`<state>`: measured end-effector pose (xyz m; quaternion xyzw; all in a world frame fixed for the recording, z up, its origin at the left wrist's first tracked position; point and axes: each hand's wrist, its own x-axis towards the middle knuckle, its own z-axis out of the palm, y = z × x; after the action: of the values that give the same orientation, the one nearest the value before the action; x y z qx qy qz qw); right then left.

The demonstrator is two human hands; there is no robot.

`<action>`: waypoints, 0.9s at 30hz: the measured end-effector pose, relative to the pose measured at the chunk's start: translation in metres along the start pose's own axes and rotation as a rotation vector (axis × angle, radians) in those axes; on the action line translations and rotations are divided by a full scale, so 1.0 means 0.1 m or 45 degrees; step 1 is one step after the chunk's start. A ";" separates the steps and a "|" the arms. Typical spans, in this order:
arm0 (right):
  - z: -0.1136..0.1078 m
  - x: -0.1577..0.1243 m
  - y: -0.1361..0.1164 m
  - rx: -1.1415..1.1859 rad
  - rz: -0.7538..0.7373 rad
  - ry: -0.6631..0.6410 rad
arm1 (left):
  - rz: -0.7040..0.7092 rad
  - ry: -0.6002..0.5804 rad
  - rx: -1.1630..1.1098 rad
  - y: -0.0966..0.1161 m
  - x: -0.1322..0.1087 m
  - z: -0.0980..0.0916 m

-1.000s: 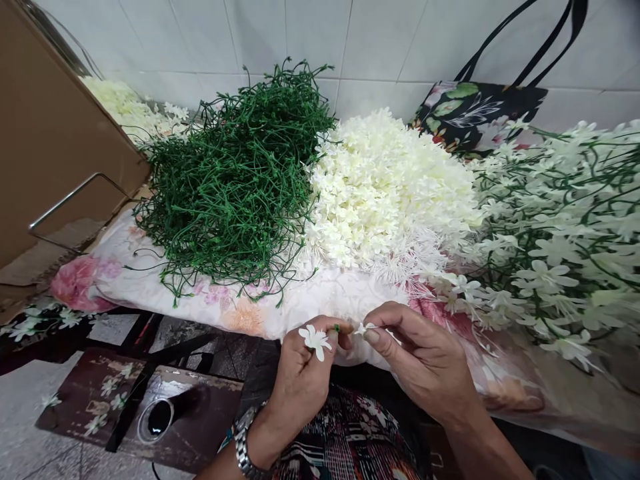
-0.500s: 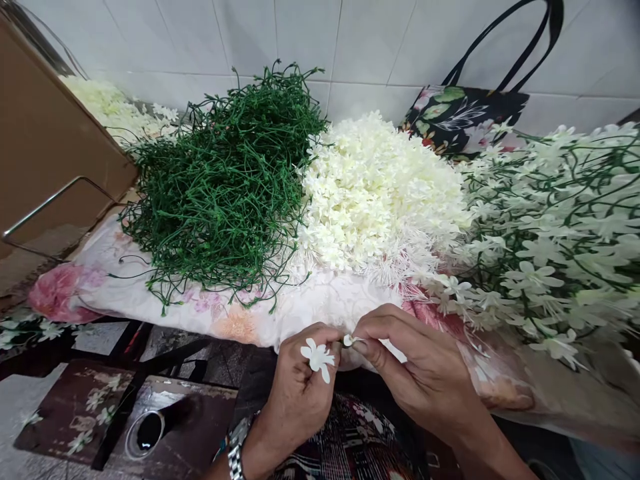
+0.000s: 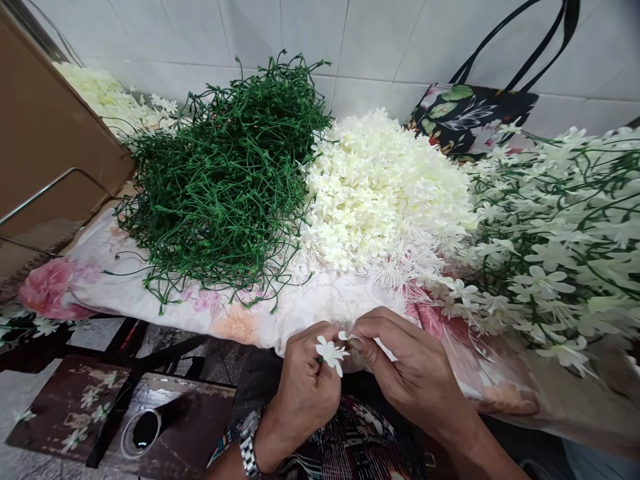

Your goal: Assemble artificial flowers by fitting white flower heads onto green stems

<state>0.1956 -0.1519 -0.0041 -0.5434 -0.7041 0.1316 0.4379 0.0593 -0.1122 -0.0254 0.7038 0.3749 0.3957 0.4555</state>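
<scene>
Pinching a small white flower piece [image 3: 345,335] between its thumb and finger, the right hand [image 3: 407,360] meets the left hand [image 3: 307,385] low in the middle, near the edge of a white cloth with pink and orange flowers printed on it [image 3: 330,293]. The left hand is curled closed around the base of a white flower with thin petals [image 3: 331,355], and the petals poke out on top by the thumb. A silver metal watch [image 3: 249,447] sits on the left wrist. The two hands are very close, and the small piece is right between them, just beside the petals.

On the cloth, past the hands, is a big tangled heap of thin dark green stems [image 3: 220,187]. Just beside it on the right is a fluffy heap of cream-white flowers [image 3: 377,197]. Farther right lie lots of white flowers on green stems [image 3: 545,280]. A black bag with flower pictures and two long handles [image 3: 473,120] stands by the white tile wall [image 3: 310,30]. A brown cardboard box [image 3: 55,127] stands at the far left. Down low, a round cup with something dark in it [image 3: 142,432] sits on a worn brown board [image 3: 200,413].
</scene>
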 end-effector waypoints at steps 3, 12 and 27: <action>0.01 -0.02 0.01 -0.006 0.003 -0.020 | -0.056 0.027 0.022 -0.02 -0.02 0.01; 0.01 -0.01 0.03 0.035 0.052 -0.060 | -0.095 -0.009 -0.089 -0.02 0.00 0.00; -0.17 -0.04 0.01 0.030 0.032 -0.102 | 0.005 -0.198 -0.144 0.01 0.00 -0.06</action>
<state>0.2088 -0.1596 0.0034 -0.5413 -0.7125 0.1673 0.4140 0.0545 -0.1103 -0.0234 0.7065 0.3141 0.3613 0.5213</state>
